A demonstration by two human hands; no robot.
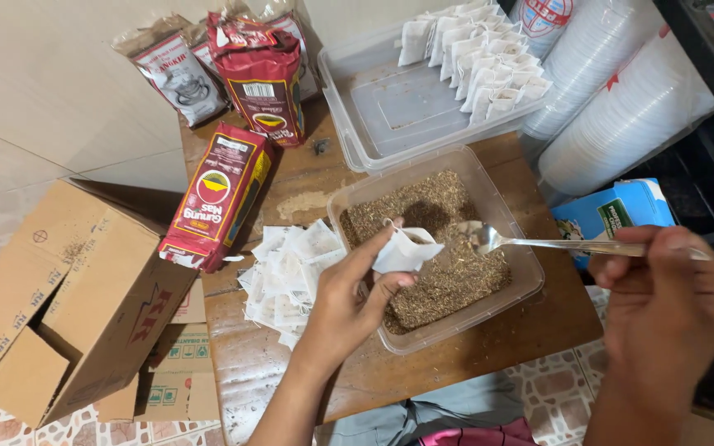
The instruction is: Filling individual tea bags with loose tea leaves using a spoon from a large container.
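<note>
1. Brown loose tea fills a clear plastic tub, which sits on the wooden counter.
2. Over the tub, the left hand has its fingers pinching a small white paper bag.
3. The right hand, beside the tub, has its fingers closed on a metal spoon whose bowl is just beside the bag.
4. Empty bags lie piled left of the tub.
5. Behind the tub, a clear tray holds filled bags.
</note>
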